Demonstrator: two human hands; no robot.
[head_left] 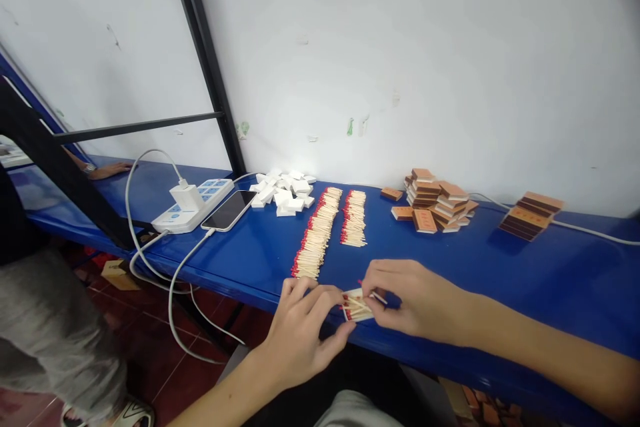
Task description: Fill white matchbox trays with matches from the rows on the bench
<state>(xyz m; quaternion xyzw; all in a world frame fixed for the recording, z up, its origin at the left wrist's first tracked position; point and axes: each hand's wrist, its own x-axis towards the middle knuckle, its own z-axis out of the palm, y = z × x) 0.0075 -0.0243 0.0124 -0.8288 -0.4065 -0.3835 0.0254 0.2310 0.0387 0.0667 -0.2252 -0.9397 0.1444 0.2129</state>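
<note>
At the front edge of the blue table, a small white matchbox tray (353, 293) holds several red-tipped matches (356, 307). My left hand (303, 327) grips the tray's left end between thumb and fingers. My right hand (413, 295) is closed at the tray's right side, pinching a few matches whose ends stick out past the fingers. Just beyond the hands lies a long row of matches (317, 233), red heads to the left. A shorter row of matches (354, 219) lies to its right.
White trays (285, 190) are heaped by the wall. Brown matchboxes (440, 203) are piled to the right, near a matchbox sleeve stack (533, 215). A phone (229, 211) and power strip (193, 205) with cables lie left. Another person's hand (110, 170) rests beyond the black frame.
</note>
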